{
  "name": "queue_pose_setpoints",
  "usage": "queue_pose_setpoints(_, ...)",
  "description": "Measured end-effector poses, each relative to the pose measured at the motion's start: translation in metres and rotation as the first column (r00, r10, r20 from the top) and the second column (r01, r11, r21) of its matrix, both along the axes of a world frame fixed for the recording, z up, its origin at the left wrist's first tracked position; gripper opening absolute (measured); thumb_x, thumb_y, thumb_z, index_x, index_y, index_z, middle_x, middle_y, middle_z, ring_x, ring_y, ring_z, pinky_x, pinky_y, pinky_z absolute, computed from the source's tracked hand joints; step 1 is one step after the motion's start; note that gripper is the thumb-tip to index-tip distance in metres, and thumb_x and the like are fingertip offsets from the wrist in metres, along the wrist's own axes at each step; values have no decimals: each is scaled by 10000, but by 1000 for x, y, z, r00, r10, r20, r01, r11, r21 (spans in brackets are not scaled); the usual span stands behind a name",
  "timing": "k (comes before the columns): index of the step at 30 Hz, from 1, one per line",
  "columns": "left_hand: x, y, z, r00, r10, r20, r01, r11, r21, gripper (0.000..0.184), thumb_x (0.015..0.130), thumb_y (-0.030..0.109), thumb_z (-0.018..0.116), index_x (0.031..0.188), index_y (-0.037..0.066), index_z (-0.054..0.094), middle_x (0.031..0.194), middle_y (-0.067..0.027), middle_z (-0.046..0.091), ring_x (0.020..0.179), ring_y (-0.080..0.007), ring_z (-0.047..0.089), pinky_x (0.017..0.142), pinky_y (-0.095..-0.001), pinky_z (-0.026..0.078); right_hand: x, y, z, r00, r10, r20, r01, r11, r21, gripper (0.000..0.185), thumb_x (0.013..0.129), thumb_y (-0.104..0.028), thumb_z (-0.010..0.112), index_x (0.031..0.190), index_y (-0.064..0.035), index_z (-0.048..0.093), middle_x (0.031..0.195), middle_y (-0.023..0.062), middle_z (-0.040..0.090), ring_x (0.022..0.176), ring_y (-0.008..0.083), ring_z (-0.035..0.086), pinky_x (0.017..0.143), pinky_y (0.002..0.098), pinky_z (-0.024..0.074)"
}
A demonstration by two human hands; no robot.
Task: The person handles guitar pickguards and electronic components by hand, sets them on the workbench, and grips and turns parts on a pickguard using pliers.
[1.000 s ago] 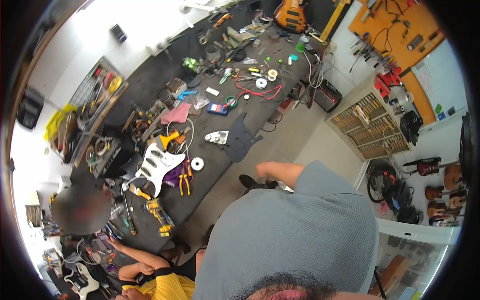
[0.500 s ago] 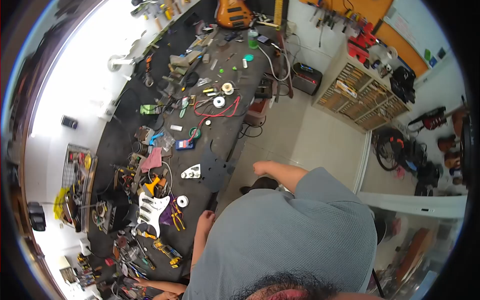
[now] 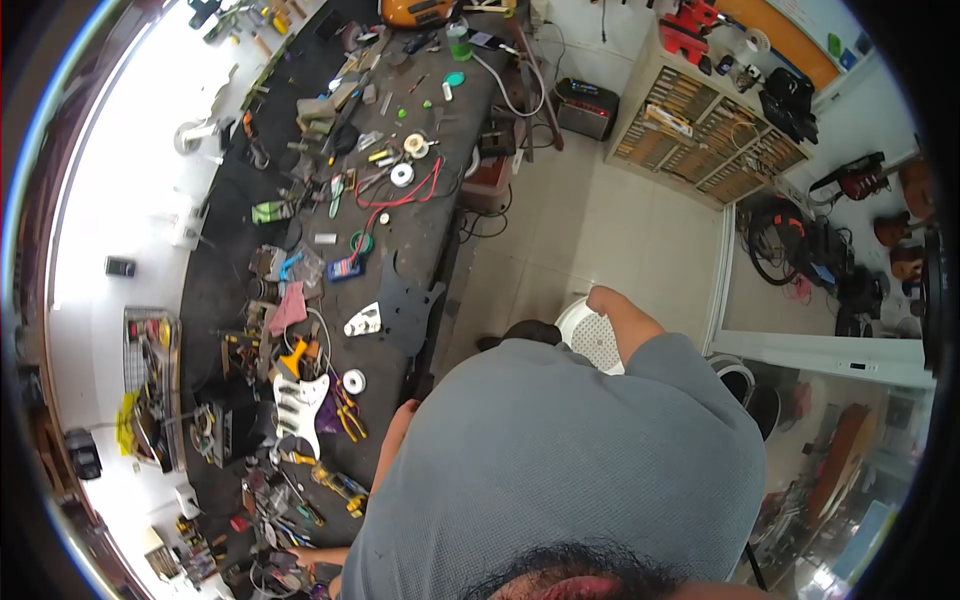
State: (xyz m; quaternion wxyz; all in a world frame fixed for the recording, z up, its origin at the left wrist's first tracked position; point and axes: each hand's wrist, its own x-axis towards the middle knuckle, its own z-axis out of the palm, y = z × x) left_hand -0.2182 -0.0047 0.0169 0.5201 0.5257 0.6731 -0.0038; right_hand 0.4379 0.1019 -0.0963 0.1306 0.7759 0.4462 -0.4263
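Note:
My right hand (image 3: 602, 298) is closed at the rim of a white round stool (image 3: 592, 340) with a perforated seat, low over the floor beyond my belly. My left hand (image 3: 405, 411) is at the front edge of the workbench (image 3: 398, 385), mostly hidden by my grey shirt, so its fingers cannot be made out. Nearby on the bench are a dark guitar-shaped sheet (image 3: 408, 312), a small white control plate with knobs (image 3: 363, 320), a white pickguard (image 3: 300, 408), a white spool (image 3: 353, 381) and yellow-handled pliers (image 3: 348, 415).
Another person's hand (image 3: 300, 556) is among tools at the bench's lower left. A blue meter (image 3: 345, 268) with red leads (image 3: 420, 198) and solder spools lie farther along. A small amplifier (image 3: 585, 108) and a drawer cabinet (image 3: 700, 150) stand across the floor.
My right hand has moved right and farther out, and the white stool now shows beside it. The view has shifted, with the bench sliding left and up. My left hand stays at the bench edge.

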Motion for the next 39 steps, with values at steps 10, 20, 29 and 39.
queue_pose_setpoints(10,-21,-68,-4,994,-95,-51,92,994,-66,291,1042,228,703,1212,-8,715,1034,-144,789,896,-231,763,795,-399,600,-124,-58,-73,747,515,-422,-423,856,296,349,851,-218,730,1092,27,796,961,209,810,909,355,785,786,472,600)
queue_pose_setpoints(20,-37,-158,-10,995,70,-72,-61,991,123,263,953,228,712,1102,15,753,976,-163,773,846,-276,723,791,-445,584,-142,-186,1,825,448,-345,-495,867,-58,374,845,-272,753,1121,-31,826,1018,222,807,885,370,775,770,505,592)
queue_pose_setpoints(29,-51,-259,-34,996,-85,-21,81,983,-166,432,988,358,703,1258,28,775,1186,-213,795,1088,-354,760,939,-501,580,-112,-185,35,884,364,-295,-377,926,13,338,870,-243,716,1099,-20,828,1049,232,803,976,376,773,827,499,587)
queue_pose_setpoints(39,-19,-60,19,952,-289,-105,254,931,-261,426,1006,364,701,1255,26,773,1194,-202,792,1073,-344,762,932,-486,583,-82,-124,-6,841,401,-363,-365,916,168,330,883,-243,676,1057,-7,827,1018,239,799,971,379,771,847,490,584)
